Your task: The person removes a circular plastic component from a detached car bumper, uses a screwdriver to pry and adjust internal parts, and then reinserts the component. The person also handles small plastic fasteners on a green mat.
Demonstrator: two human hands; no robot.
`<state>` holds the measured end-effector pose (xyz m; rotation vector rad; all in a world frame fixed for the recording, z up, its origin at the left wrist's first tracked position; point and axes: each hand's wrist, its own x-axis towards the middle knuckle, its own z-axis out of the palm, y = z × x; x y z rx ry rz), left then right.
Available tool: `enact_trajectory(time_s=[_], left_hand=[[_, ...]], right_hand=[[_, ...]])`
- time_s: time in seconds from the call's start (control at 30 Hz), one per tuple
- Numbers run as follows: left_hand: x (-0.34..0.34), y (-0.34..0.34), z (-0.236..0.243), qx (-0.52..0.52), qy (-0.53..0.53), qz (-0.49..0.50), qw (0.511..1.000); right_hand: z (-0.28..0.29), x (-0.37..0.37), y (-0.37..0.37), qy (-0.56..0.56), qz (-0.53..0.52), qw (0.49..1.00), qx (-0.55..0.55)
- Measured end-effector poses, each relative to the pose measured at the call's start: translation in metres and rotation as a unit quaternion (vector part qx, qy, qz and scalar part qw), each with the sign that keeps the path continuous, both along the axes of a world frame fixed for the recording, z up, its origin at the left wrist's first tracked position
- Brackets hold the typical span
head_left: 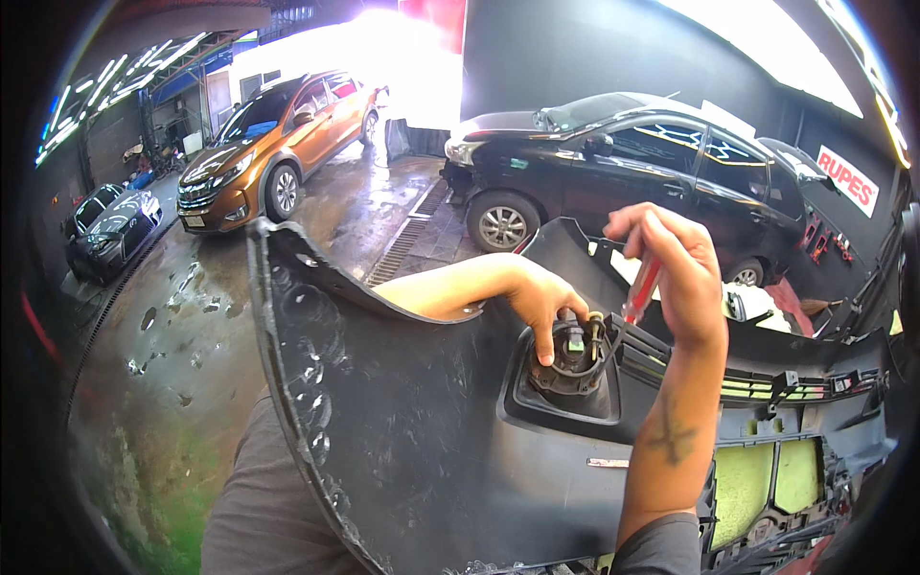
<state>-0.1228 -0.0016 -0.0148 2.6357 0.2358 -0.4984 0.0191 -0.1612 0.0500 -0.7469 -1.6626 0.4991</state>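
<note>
A black plastic car bumper (412, 412) lies with its inner side facing me. Set in its recess is a round fog lamp (565, 379) with a green-marked connector on its back. My left hand (544, 305) reaches over the bumper's edge and grips the lamp's housing, fingers bent around its upper side. Above and to the right of the lamp, my right hand (676, 268) is closed around a screwdriver (644, 287) with a clear red handle. Its tip points down toward the lamp's right side; exactly where the tip rests is hard to make out.
The bumper's grille section (767, 479), with yellow-green showing through its openings, extends right. Beyond stand a black car (632, 163), an orange car (278, 158) and a dark car (113, 230) at far left. A drain grate (402, 244) crosses the wet floor.
</note>
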Motion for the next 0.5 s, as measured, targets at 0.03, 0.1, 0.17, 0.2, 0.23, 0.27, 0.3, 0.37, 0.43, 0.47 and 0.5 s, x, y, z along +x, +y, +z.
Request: enact_trajectory(time_s=[0.03, 0.1, 0.17, 0.2, 0.23, 0.27, 0.3, 0.37, 0.43, 0.47, 0.5], left_hand=[[0.004, 0.002, 0.001, 0.003, -0.008, -0.008, 1.000], [0.012, 0.005, -0.002, 0.006, -0.016, -0.027, 1.000], [0.017, 0.004, -0.004, -0.002, -0.010, -0.028, 1.000], [0.019, 0.003, -0.004, -0.007, -0.007, -0.027, 1.000], [0.023, 0.003, -0.003, -0.002, -0.011, -0.034, 0.999], [0.026, 0.006, -0.007, -0.002, -0.009, -0.040, 0.999], [0.024, 0.004, -0.008, -0.001, -0.002, -0.039, 0.999], [0.013, 0.010, -0.013, 0.036, -0.019, -0.025, 0.999], [0.014, 0.007, -0.008, 0.019, -0.018, -0.050, 0.998], [0.013, 0.011, -0.013, -0.001, -0.014, -0.047, 0.999], [0.011, 0.013, -0.011, -0.007, -0.016, -0.039, 0.999]], right_hand=[[-0.002, 0.012, 0.012, 0.019, 0.173, 0.984, 0.021], [-0.012, 0.024, 0.025, 0.101, 0.404, 0.909, -0.025], [-0.022, 0.026, 0.025, 0.205, 0.494, 0.837, -0.112], [-0.026, 0.023, 0.024, 0.201, 0.474, 0.856, -0.052], [-0.027, 0.021, 0.018, 0.195, 0.352, 0.915, -0.037], [-0.029, 0.015, 0.009, 0.194, 0.225, 0.955, -0.023], [-0.030, 0.004, 0.000, 0.191, 0.099, 0.976, -0.010], [-0.038, -0.026, 0.009, 0.160, -0.253, 0.947, 0.117], [-0.043, -0.028, 0.019, 0.088, -0.396, 0.882, 0.240], [-0.045, -0.026, 0.016, 0.087, -0.372, 0.907, 0.175], [-0.036, -0.024, 0.012, 0.086, -0.340, 0.929, 0.122]])
